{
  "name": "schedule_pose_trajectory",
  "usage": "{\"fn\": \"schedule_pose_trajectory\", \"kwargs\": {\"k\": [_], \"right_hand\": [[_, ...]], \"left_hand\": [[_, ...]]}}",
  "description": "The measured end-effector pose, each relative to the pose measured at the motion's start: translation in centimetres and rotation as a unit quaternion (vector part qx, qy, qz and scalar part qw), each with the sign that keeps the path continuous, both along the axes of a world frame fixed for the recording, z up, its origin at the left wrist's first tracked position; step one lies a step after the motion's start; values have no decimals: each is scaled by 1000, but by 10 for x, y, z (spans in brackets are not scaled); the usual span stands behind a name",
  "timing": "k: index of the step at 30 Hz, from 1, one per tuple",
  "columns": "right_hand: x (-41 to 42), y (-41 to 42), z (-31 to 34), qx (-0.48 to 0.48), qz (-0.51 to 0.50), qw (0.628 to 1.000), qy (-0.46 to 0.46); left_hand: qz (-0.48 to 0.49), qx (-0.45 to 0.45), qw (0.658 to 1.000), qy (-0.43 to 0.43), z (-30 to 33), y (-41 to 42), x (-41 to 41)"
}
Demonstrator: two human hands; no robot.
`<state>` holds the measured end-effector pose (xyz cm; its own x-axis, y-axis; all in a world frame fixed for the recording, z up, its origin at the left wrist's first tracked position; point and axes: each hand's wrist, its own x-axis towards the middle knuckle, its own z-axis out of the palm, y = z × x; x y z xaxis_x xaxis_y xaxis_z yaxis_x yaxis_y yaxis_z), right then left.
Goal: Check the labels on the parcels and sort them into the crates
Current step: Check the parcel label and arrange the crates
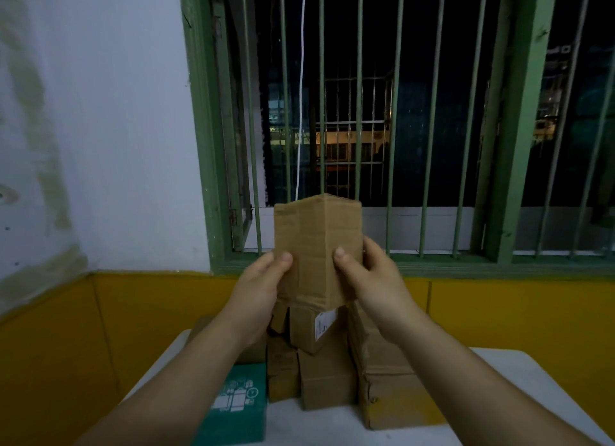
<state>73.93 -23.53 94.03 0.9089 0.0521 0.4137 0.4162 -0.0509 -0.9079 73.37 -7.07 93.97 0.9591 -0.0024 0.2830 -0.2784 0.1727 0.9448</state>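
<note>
I hold a plain brown cardboard parcel [316, 242] upright in front of me, above the table. My left hand [263, 286] grips its lower left side with the thumb on the near face. My right hand [369, 279] grips its lower right edge, thumb also on the near face. No label shows on the faces turned to me. Below it, a pile of brown parcels [329, 365] lies on the white table [519, 375]; one of them [316, 329] carries a white label on its side. A green printed box [238, 402] lies at the pile's left. No crate is in view.
The table stands against a yellow lower wall [515, 315]. Behind it is a green-framed window with vertical bars [392, 119], dark outside. A white wall [100, 129] fills the left.
</note>
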Motion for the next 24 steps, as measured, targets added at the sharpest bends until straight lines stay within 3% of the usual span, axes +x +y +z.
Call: {"fn": "schedule_pose_trajectory", "kwargs": {"k": [5, 9, 24], "right_hand": [[0, 0, -3, -15, -12, 998, -61], [0, 2, -4, -7, -15, 998, -61], [-6, 4, 0, -9, -24, 997, -71]], "left_hand": [[101, 28, 992, -75, 4, -1, 3], [48, 39, 996, -61, 2, -1, 0], [69, 39, 996, -25, 1, -7, -7]]}}
